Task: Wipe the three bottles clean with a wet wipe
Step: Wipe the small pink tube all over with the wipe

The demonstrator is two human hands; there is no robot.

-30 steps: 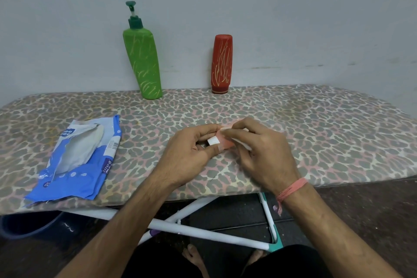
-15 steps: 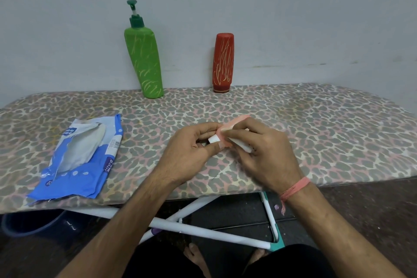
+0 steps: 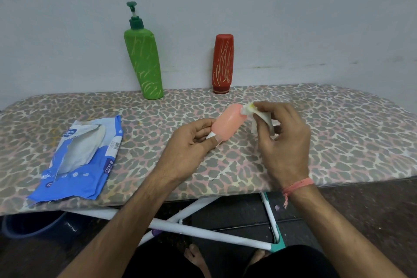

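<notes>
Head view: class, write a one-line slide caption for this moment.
Left hand holds the pink bottle while the right hand pinches the wet wipe at its end.

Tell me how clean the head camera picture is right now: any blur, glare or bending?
Head view: soft, even light, no glare; the small pink plastic bottle in the left hand and the white wet wipe in the right hand look slightly soft; wide-angle bending curves the leopard-print board and tilts the tall green pump bottle.
</notes>
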